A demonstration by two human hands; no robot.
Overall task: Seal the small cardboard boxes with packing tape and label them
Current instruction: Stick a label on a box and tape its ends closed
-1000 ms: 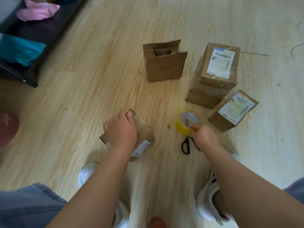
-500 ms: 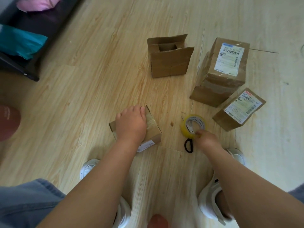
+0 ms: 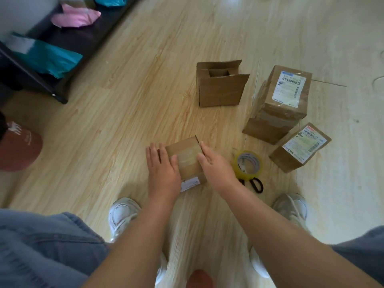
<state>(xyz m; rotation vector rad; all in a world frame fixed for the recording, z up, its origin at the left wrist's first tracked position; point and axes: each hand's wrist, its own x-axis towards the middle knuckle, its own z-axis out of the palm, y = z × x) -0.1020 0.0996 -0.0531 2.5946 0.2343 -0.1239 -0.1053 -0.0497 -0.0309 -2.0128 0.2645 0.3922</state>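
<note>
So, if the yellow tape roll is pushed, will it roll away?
Probably not: the tape roll lies on its flat side, apparently over the scissors, so it would likely slide. Set on edge, it could roll on the smooth floor.

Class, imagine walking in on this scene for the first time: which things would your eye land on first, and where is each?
First, the left hand and right hand pressing flat on a small cardboard box on the floor, mid-picture. Just right of it lie a tape roll and black scissors. Behind stand an open box and, to its right, a tall labelled box with a smaller labelled box beside it.
</note>
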